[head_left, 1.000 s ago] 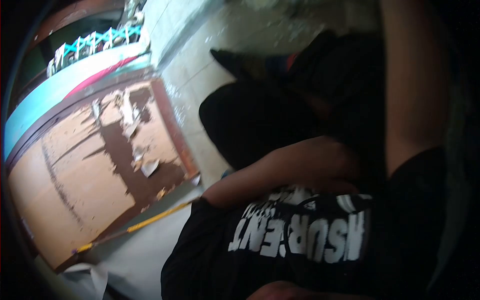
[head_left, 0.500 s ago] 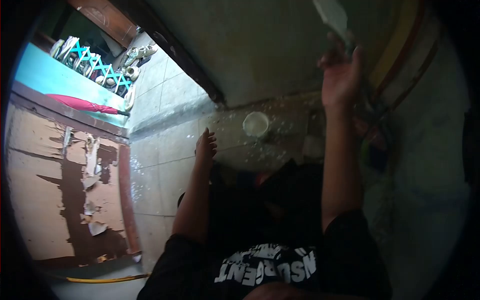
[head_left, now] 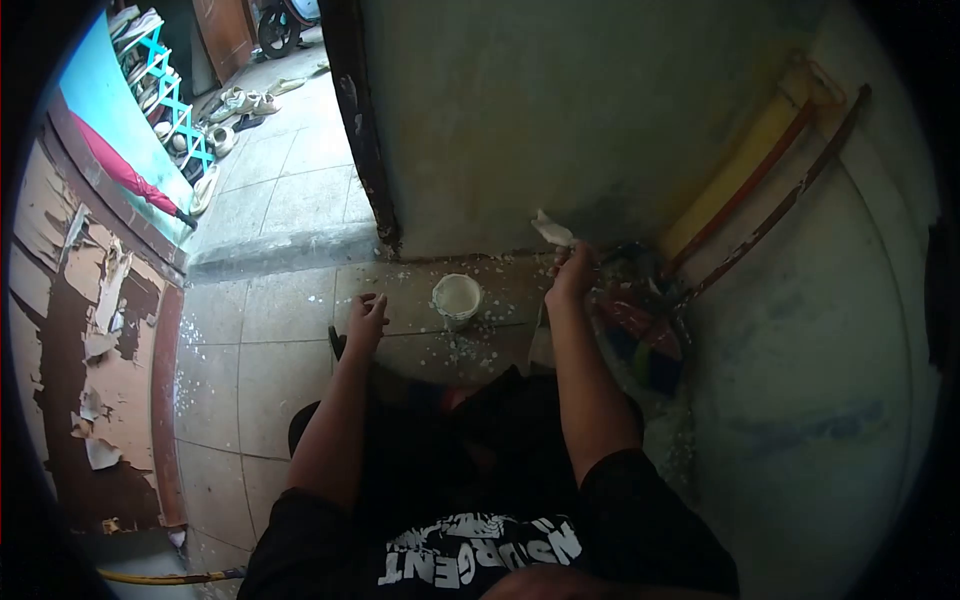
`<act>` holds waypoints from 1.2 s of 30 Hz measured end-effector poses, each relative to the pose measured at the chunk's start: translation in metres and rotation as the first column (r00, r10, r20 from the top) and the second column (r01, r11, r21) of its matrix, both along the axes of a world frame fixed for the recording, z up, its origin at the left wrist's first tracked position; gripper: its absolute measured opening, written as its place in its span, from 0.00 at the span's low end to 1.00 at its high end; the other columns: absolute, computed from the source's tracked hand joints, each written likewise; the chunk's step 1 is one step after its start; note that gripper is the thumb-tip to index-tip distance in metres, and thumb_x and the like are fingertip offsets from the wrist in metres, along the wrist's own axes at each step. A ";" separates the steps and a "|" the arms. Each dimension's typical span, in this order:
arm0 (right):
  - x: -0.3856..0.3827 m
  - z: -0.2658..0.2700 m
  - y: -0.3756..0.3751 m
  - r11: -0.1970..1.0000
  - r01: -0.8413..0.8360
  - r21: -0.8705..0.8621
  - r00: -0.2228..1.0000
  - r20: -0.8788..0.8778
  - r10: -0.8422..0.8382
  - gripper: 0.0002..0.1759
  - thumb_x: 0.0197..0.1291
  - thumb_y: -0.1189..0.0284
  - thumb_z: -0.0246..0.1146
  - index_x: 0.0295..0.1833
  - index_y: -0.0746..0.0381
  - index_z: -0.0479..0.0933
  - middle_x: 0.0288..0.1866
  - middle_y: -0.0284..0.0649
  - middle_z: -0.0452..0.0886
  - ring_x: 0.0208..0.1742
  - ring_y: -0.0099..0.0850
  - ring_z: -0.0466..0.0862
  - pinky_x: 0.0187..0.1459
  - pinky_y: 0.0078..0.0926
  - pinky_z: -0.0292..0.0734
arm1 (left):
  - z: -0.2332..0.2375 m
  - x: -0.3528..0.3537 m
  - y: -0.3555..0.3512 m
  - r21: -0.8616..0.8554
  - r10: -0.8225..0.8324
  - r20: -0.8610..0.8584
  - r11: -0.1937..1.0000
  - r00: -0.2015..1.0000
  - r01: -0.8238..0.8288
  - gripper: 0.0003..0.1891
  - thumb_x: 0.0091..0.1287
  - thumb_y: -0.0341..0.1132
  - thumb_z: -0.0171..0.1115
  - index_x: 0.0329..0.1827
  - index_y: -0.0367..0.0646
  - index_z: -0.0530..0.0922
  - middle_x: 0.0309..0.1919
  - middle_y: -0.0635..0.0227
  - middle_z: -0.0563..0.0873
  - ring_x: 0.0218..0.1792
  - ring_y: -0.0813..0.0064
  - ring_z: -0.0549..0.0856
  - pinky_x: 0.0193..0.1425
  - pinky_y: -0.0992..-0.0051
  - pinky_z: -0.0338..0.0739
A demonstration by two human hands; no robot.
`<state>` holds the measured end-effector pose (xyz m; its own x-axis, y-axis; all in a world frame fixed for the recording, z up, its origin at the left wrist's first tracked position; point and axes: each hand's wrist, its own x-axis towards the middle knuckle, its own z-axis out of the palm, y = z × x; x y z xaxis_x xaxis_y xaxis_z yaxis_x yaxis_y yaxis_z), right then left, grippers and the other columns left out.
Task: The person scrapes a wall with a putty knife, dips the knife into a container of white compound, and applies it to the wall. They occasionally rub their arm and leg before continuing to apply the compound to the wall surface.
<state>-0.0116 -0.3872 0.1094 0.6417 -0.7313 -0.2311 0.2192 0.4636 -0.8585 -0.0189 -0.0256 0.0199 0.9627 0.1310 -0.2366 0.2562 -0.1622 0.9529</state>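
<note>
My right hand (head_left: 570, 275) is closed around the handle of a paintbrush (head_left: 552, 230) with a white-coated head, held low in front of the greenish wall (head_left: 520, 120). The brush head points up and left, overlapping the wall's lower part in view. Between my hands, a small white bucket (head_left: 458, 319) stands upright on the tiled floor (head_left: 285, 300), with pale contents inside. White drops and flecks are scattered around it. To the bucket's left my left hand (head_left: 369, 318) hovers with loosely bent fingers apart, holding nothing.
On the right, a bundle of coloured cloth or bags (head_left: 650, 340) lies by the wall under a curved reddish-brown strip (head_left: 790, 200). A peeling door panel (head_left: 100, 340) stands at left, near a red umbrella (head_left: 125, 170). Shoes (head_left: 240, 103) lie beyond the doorway.
My right hand has come down from high on the wall with the paintbrush, towards the bucket's right side. My left hand stays low, and the camera view has turned.
</note>
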 end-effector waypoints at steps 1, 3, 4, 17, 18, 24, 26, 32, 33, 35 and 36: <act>0.001 -0.002 0.004 1.000 0.005 0.014 1.000 -0.028 -0.004 0.10 0.66 0.64 0.60 0.50 0.54 0.74 0.31 0.31 0.79 0.24 0.20 0.73 0.24 0.19 0.67 | -0.001 0.001 0.000 -0.007 0.006 0.003 1.000 1.000 -0.006 0.27 0.71 0.47 0.65 0.63 0.38 0.69 0.41 0.58 0.83 0.30 0.74 0.83 0.28 0.75 0.75; -0.001 0.002 0.016 1.000 -0.005 0.017 0.998 -0.063 0.006 0.10 0.66 0.64 0.60 0.49 0.54 0.74 0.31 0.31 0.79 0.24 0.20 0.73 0.23 0.19 0.67 | -0.008 0.002 0.000 -0.026 0.009 0.025 1.000 1.000 -0.009 0.27 0.71 0.46 0.66 0.63 0.36 0.69 0.39 0.58 0.83 0.30 0.74 0.84 0.29 0.74 0.75; -0.001 0.004 0.020 0.999 -0.042 -0.014 0.995 -0.092 0.040 0.09 0.67 0.65 0.59 0.48 0.57 0.74 0.28 0.33 0.79 0.23 0.22 0.74 0.22 0.20 0.68 | -0.012 0.004 0.001 -0.035 0.006 0.052 0.999 0.999 -0.004 0.27 0.70 0.45 0.66 0.62 0.35 0.70 0.37 0.59 0.84 0.30 0.73 0.84 0.30 0.73 0.76; -0.005 0.131 0.063 0.854 -0.498 -0.150 0.754 0.411 0.512 0.09 0.73 0.62 0.60 0.45 0.55 0.76 0.41 0.40 0.86 0.40 0.28 0.85 0.40 0.26 0.77 | -0.010 0.003 -0.003 -0.011 0.020 0.073 1.000 0.997 -0.019 0.27 0.69 0.45 0.67 0.60 0.29 0.72 0.33 0.59 0.85 0.31 0.72 0.84 0.37 0.71 0.79; -0.014 0.144 0.070 0.874 -0.428 -0.230 0.731 0.481 0.484 0.09 0.73 0.61 0.59 0.46 0.55 0.75 0.44 0.41 0.86 0.41 0.29 0.85 0.41 0.27 0.77 | -0.010 0.003 -0.004 -0.005 0.007 0.098 1.000 0.995 -0.007 0.27 0.69 0.45 0.67 0.59 0.29 0.73 0.34 0.58 0.85 0.32 0.72 0.84 0.37 0.71 0.79; -0.032 0.119 0.079 0.844 -0.290 -0.451 0.677 0.527 0.515 0.10 0.74 0.60 0.58 0.47 0.55 0.73 0.48 0.43 0.86 0.42 0.30 0.85 0.39 0.28 0.76 | -0.020 0.008 -0.002 0.004 -0.007 0.109 1.000 0.994 0.006 0.26 0.69 0.44 0.67 0.58 0.29 0.74 0.34 0.58 0.85 0.33 0.71 0.84 0.37 0.70 0.79; -0.032 0.095 0.083 0.842 -0.299 -0.448 0.732 0.458 0.504 0.10 0.74 0.60 0.58 0.46 0.55 0.72 0.46 0.43 0.86 0.41 0.31 0.85 0.38 0.27 0.76 | -0.021 0.007 -0.002 0.028 -0.007 0.117 1.000 0.993 0.004 0.26 0.69 0.44 0.67 0.57 0.29 0.74 0.34 0.58 0.85 0.33 0.71 0.84 0.38 0.70 0.79; -0.003 0.024 0.089 0.849 -0.504 -0.160 0.863 -0.118 0.491 0.09 0.72 0.67 0.61 0.47 0.61 0.72 0.40 0.45 0.86 0.36 0.33 0.88 0.32 0.25 0.80 | -0.022 0.009 -0.001 0.008 -0.011 0.099 1.000 0.995 0.010 0.26 0.69 0.46 0.66 0.56 0.29 0.75 0.37 0.54 0.86 0.37 0.66 0.86 0.42 0.66 0.80; 0.009 0.009 0.085 0.826 -0.535 -0.178 0.845 -0.105 0.524 0.09 0.72 0.66 0.61 0.47 0.59 0.71 0.39 0.45 0.86 0.38 0.32 0.88 0.35 0.26 0.80 | -0.030 0.012 0.000 0.034 -0.021 0.092 0.999 0.996 0.018 0.27 0.69 0.47 0.66 0.56 0.29 0.75 0.39 0.53 0.86 0.39 0.64 0.86 0.44 0.66 0.80; 0.023 0.006 0.083 0.800 -0.567 -0.194 0.823 -0.097 0.560 0.09 0.72 0.64 0.61 0.47 0.58 0.71 0.39 0.45 0.87 0.39 0.32 0.88 0.39 0.26 0.81 | -0.029 0.009 -0.001 0.059 -0.028 0.080 0.998 0.996 0.023 0.27 0.68 0.48 0.66 0.56 0.29 0.75 0.40 0.51 0.87 0.41 0.62 0.87 0.46 0.65 0.81; 0.030 0.012 0.082 0.800 -0.544 -0.255 0.830 -0.022 0.557 0.09 0.73 0.65 0.61 0.47 0.58 0.71 0.39 0.46 0.87 0.40 0.32 0.88 0.39 0.27 0.81 | -0.023 0.007 -0.002 0.072 -0.037 0.063 0.997 0.997 0.033 0.28 0.68 0.48 0.66 0.56 0.30 0.75 0.41 0.49 0.87 0.42 0.60 0.87 0.47 0.65 0.81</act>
